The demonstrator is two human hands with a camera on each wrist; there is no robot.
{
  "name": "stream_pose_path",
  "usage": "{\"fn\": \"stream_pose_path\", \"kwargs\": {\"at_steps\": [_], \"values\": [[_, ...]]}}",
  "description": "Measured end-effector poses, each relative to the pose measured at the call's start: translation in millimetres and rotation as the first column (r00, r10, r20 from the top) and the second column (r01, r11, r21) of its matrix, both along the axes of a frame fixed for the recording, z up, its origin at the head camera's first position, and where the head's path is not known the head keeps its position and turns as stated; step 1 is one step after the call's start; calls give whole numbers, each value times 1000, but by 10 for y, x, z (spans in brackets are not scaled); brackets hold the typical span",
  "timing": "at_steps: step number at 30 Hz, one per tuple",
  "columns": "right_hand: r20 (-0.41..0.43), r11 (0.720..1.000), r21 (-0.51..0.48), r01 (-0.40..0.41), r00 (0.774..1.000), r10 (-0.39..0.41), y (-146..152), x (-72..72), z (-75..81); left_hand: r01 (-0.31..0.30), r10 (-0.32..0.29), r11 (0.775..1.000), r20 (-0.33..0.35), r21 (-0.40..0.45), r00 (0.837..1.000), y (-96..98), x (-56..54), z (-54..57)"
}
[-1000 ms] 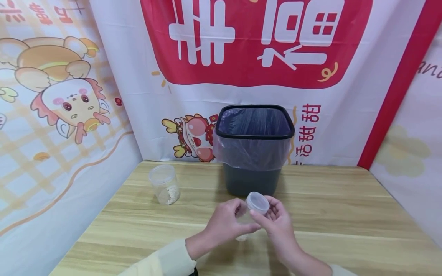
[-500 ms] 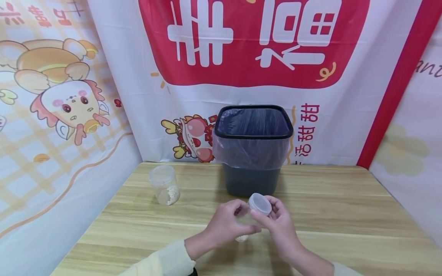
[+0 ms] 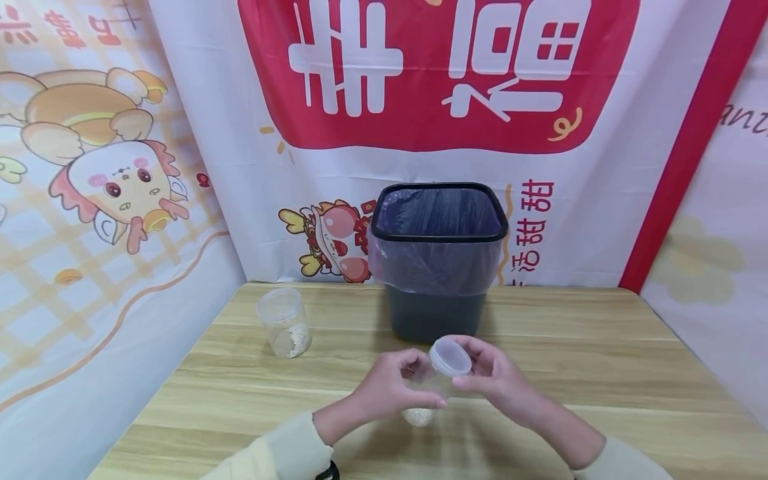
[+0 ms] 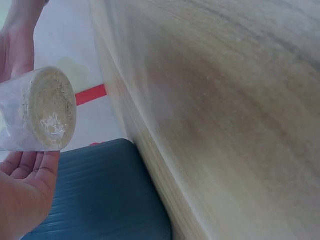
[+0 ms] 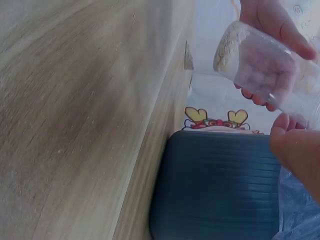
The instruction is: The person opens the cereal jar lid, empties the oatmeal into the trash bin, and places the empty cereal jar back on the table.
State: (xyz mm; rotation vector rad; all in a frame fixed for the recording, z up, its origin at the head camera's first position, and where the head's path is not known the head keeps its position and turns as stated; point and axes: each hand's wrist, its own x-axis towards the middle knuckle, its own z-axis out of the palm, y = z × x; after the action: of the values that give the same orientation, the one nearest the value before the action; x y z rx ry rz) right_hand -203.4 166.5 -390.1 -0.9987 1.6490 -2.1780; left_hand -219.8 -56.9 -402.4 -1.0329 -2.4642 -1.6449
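My left hand (image 3: 393, 383) curls round the side of a clear plastic jar (image 5: 262, 65). The jar is tilted, its lidded top toward the bin, and holds pale granular material in its bottom (image 4: 52, 112). On its top sits a translucent lid (image 3: 451, 357), whose rim my right hand (image 3: 498, 377) pinches between thumb and fingers. Both hands hold the jar above the table, in front of the bin. In the left wrist view the jar's base faces the camera. Whether the lid is loose or tight cannot be told.
A dark bin (image 3: 438, 313) with a plastic liner stands at the back of the wooden table (image 3: 588, 373). Left of it is a second clear jar (image 3: 285, 323) with pale bits inside. Printed cloth (image 3: 234, 167) hangs behind and at both sides.
My right hand has turned round the lid, its wrist swinging to the right and its thumb shifting along the rim. The left hand keeps its hold on the jar.
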Motion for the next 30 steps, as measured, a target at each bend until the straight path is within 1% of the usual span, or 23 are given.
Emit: {"fn": "stream_pose_path", "kwargs": {"at_steps": [3, 6, 7, 9, 11, 12, 13, 16, 18, 21, 25, 27, 28, 30], "values": [[7, 999, 3, -37, 999, 37, 11, -17, -18, -2, 2, 1000, 10, -3, 1000, -7, 11, -3], [-2, 1000, 10, -22, 1000, 22, -6, -12, -28, -12, 12, 1000, 5, -11, 1000, -11, 14, -9], [-5, 1000, 11, -5, 1000, 5, -17, -4, -26, -18, 18, 1000, -4, -17, 1000, -11, 9, -16], [-6, 998, 11, 59, 998, -59, -53, 27, -19, -35, 34, 999, -27, -25, 999, -10, 6, -16], [4, 986, 14, 165, 986, -165, -110, 77, 0, -60, 58, 998, -58, -29, 997, -9, 4, -16], [16, 974, 18, 228, 974, -228, -145, 107, 12, -74, 71, 997, -79, -29, 994, -7, 2, -19], [30, 956, 22, 291, 956, -292, -184, 138, 25, -87, 84, 996, -98, -28, 992, -6, 3, -21], [96, 888, 36, 459, 883, -460, -318, 229, 71, -121, 117, 992, -167, -19, 979, 0, 13, -25], [152, 848, 41, 528, 836, -528, -403, 274, 95, -144, 137, 990, -217, -16, 966, 7, 22, -35], [218, 803, 55, 593, 778, -590, -503, 313, 112, -180, 166, 983, -280, -23, 945, 24, 37, -49], [255, 757, 106, 645, 718, -648, -578, 322, 100, -233, 203, 971, -320, -57, 926, 49, 59, -65], [266, 741, 129, 659, 697, -666, -596, 319, 90, -249, 212, 966, -329, -73, 920, 57, 67, -74], [271, 736, 139, 662, 690, -671, -602, 316, 86, -253, 214, 964, -332, -79, 919, 59, 72, -76], [278, 736, 152, 660, 686, -672, -607, 313, 75, -260, 215, 961, -341, -91, 915, 61, 75, -84]]}}
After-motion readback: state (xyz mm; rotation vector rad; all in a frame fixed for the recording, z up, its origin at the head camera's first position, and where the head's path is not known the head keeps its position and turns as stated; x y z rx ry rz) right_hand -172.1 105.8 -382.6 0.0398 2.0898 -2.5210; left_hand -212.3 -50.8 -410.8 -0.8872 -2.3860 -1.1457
